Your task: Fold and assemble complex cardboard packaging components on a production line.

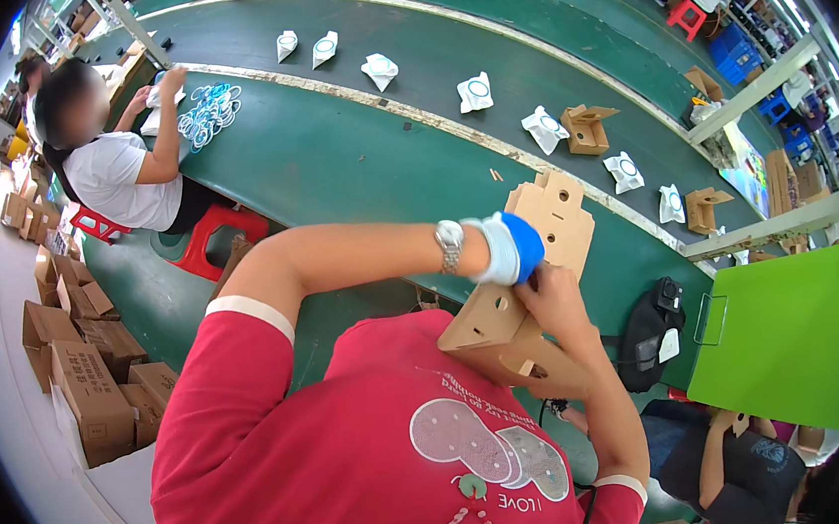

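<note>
We find a long green work surface (331, 160) running diagonally across the room, with a dark green conveyor belt (441, 46) beyond its pale rail. Along the belt we note a spaced row of white packets (475, 93), each bearing a blue ring, and two small open boxes (588, 135) among them. At the left, a seated co-worker (133, 177) is beside a heap of blue-and-white rings (211, 115); a red stool (209, 245) stands near, and brown cartons (92, 395) line the wall side. At the right we record a lime-green panel (790, 329) and a black bag (646, 342).

The partly folded cardboard box (484, 318) is raised in front of the red shirt, its long flap extending over the work surface. The right hand (555, 300) lies against it, fingers bent at the fold; we cannot tell whether they grip or merely press. The left hand is hidden by a blue-and-white bundle (516, 249) at its wrist, just above the cardboard; we cannot determine its state.
</note>
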Demonstrator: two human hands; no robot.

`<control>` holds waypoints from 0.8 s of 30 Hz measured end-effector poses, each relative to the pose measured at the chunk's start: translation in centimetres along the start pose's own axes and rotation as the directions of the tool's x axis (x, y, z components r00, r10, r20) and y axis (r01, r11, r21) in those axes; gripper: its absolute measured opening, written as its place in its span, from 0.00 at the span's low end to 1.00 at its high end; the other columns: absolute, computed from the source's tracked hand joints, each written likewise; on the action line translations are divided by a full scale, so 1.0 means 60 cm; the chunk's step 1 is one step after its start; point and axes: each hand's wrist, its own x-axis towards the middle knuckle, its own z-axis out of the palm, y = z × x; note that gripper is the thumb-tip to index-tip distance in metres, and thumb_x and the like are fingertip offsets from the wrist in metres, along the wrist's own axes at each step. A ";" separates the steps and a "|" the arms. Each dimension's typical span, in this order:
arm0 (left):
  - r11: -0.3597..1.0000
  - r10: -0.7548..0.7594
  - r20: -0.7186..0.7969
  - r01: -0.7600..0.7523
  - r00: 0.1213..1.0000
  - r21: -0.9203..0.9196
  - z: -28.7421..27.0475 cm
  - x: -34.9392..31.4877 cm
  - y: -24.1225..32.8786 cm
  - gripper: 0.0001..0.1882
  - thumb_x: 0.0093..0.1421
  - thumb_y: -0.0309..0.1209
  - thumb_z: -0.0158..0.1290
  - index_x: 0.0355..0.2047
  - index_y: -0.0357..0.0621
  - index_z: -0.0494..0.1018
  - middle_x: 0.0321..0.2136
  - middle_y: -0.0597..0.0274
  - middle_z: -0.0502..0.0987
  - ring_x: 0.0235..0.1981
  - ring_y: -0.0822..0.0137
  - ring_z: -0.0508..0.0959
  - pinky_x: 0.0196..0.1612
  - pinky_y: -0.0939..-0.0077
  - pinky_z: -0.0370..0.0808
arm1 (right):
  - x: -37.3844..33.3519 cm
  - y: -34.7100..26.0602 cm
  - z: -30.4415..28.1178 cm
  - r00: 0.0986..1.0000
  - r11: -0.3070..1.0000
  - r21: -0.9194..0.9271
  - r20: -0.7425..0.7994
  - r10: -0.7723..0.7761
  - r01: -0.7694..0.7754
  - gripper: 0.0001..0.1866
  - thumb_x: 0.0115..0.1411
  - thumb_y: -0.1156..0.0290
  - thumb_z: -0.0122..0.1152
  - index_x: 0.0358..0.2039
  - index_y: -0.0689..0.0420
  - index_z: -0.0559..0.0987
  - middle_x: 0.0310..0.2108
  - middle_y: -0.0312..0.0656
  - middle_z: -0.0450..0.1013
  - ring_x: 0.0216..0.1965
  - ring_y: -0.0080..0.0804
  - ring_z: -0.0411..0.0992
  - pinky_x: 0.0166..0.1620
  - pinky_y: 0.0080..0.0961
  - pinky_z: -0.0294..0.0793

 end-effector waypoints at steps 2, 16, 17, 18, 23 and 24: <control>0.940 0.024 -0.129 -0.067 0.991 -0.336 -0.020 -0.002 -0.051 0.25 0.58 0.52 0.54 0.40 0.43 0.81 0.38 0.46 0.81 0.39 0.52 0.81 0.43 0.65 0.77 | 0.001 0.002 -0.030 0.984 0.984 0.059 -0.056 0.169 -0.166 0.14 0.51 0.68 0.62 0.27 0.70 0.78 0.24 0.60 0.75 0.27 0.58 0.76 0.34 0.45 0.75; -0.123 -0.205 -0.349 -0.378 0.914 -0.918 0.152 -0.014 -0.069 0.28 0.60 0.31 0.56 0.60 0.42 0.64 0.53 0.58 0.74 0.54 0.63 0.74 0.59 0.63 0.71 | 0.003 -0.013 0.090 0.798 0.037 0.957 0.219 0.562 -0.289 0.26 0.61 0.65 0.59 0.52 0.73 0.68 0.48 0.54 0.71 0.52 0.46 0.71 0.55 0.38 0.72; -0.294 -0.313 -0.493 -0.576 0.812 -0.762 0.174 -0.004 -0.082 0.23 0.62 0.32 0.54 0.57 0.43 0.67 0.49 0.60 0.77 0.50 0.64 0.77 0.56 0.63 0.74 | -0.002 -0.030 0.084 0.801 0.201 0.977 -0.060 0.596 -0.077 0.34 0.59 0.62 0.63 0.58 0.71 0.64 0.54 0.53 0.66 0.57 0.46 0.65 0.60 0.37 0.65; -0.293 -0.339 -0.495 -0.590 0.800 -0.752 0.171 -0.005 -0.076 0.23 0.62 0.32 0.54 0.57 0.43 0.67 0.49 0.60 0.77 0.50 0.64 0.77 0.56 0.63 0.74 | -0.007 -0.045 0.078 0.743 0.363 0.922 -0.337 0.578 0.136 0.42 0.57 0.59 0.68 0.63 0.69 0.59 0.60 0.53 0.60 0.63 0.46 0.58 0.65 0.36 0.57; -0.540 -0.401 -0.165 -0.378 0.901 -0.752 0.154 -0.014 -0.011 0.18 0.65 0.32 0.52 0.54 0.43 0.69 0.50 0.59 0.75 0.52 0.62 0.76 0.57 0.63 0.73 | -0.051 -0.074 0.067 0.825 0.835 0.528 -0.396 0.404 -0.156 0.51 0.47 0.60 0.76 0.64 0.66 0.56 0.60 0.55 0.57 0.63 0.47 0.57 0.64 0.38 0.57; -0.553 -0.427 -0.128 -0.370 0.895 -0.747 0.154 -0.014 -0.002 0.18 0.66 0.34 0.52 0.54 0.42 0.70 0.49 0.58 0.75 0.52 0.62 0.75 0.57 0.64 0.72 | -0.056 -0.070 0.073 0.814 0.776 0.597 -0.337 0.473 -0.204 0.50 0.47 0.61 0.76 0.63 0.66 0.57 0.59 0.55 0.57 0.63 0.47 0.57 0.64 0.38 0.58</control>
